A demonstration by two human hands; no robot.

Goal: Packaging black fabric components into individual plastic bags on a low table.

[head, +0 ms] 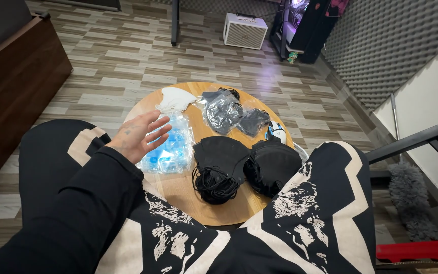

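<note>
Just right of left hand point(139, 135), fingers spread flat, holding nothing: clear packet of blue masks point(171, 149) on round table point(181, 190).

An open left hand point(139, 136) hovers over a clear packet of blue masks point(171, 147) on a round wooden surface point(183, 190), beside stacked black masks point(219, 162).

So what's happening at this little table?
A seated person reaches their open left hand over a small round wooden table, just above a clear bag of blue items. Two stacks of black face masks lie nearer the knees, more bagged dark masks sit at the far edge, and a white mask lies beside them. The hand holds nothing. The right hand is out of view.
</note>
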